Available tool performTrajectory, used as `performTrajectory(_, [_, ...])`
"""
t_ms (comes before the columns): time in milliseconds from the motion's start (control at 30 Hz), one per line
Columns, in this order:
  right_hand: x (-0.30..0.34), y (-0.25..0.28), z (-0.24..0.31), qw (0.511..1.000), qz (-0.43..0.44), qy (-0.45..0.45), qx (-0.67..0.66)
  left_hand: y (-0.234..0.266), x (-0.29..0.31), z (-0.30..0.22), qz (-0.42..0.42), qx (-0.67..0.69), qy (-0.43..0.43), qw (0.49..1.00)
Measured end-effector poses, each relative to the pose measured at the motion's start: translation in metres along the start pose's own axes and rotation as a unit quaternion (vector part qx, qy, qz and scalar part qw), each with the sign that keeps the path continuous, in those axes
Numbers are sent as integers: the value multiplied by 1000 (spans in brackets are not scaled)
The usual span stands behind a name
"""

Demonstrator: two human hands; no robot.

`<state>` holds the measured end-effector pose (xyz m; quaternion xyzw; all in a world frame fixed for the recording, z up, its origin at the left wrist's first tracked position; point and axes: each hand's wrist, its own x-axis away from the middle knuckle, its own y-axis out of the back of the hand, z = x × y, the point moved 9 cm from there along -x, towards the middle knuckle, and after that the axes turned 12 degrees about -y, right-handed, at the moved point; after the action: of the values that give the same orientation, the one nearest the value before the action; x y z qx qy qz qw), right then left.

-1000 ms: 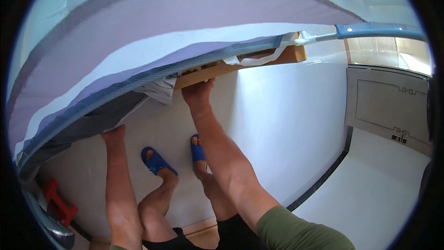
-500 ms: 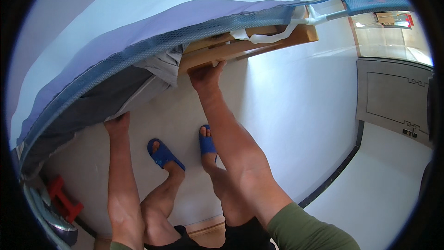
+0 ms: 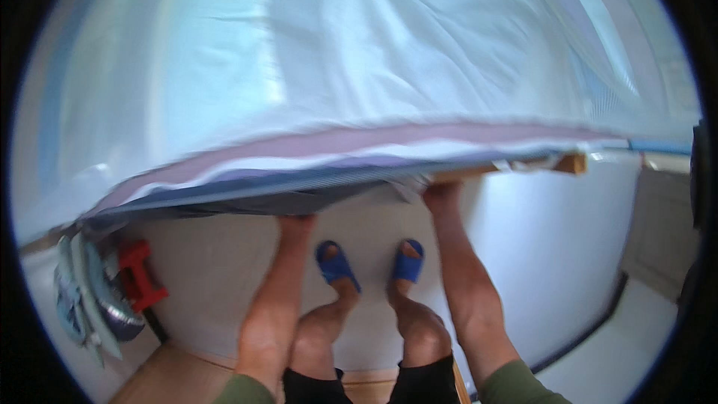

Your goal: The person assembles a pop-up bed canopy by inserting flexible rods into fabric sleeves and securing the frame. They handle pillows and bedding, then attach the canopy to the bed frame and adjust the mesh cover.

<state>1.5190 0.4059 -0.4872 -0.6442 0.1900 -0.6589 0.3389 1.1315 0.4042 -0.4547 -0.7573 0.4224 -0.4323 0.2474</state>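
Observation:
A wide bed [image 3: 389, 52] with pale, striped covers and a mesh-edged border spreads across the far half of the view. Under its near edge hangs dark grey cloth [image 3: 299, 200]. My left hand [image 3: 295, 224] reaches up against this cloth, its fingers hidden beneath it. Farther right, a wooden bed frame [image 3: 467, 173] shows below the border. My right hand [image 3: 443, 193] is closed at its underside, beside the end of the grey cloth; the fingertips are out of sight. Both arms stretch forward.
My feet in blue slippers [image 3: 407, 263] stand on the pale floor between my arms. At the left are a red stool-like object [image 3: 140, 275] and a bundle of pale blue-grey things [image 3: 86, 295]. A grey cabinet door [image 3: 662, 228] stands at the right.
My view has swung so that the bed edge runs more nearly level and more of the covers show. Both hands remain at the bed's near edge. The picture is blurrier.

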Motion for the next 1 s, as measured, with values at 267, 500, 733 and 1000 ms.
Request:
performTrajectory(267, [128, 45, -34, 802, -120, -151, 565, 33, 191, -117, -212, -346, 150, 902])
performTrajectory(500, [312, 45, -25, 425, -108, -125, 890, 81, 423, -273, -308, -421, 179, 834])
performTrajectory(733, [354, -146, -109, 454, -164, -208, 851, 112, 586, -370, -463, -394, 115, 786])
performTrajectory(1000, [356, -321, -354, 458, -99, -172, 866, 153, 536, -523, -427, -271, 116, 855])
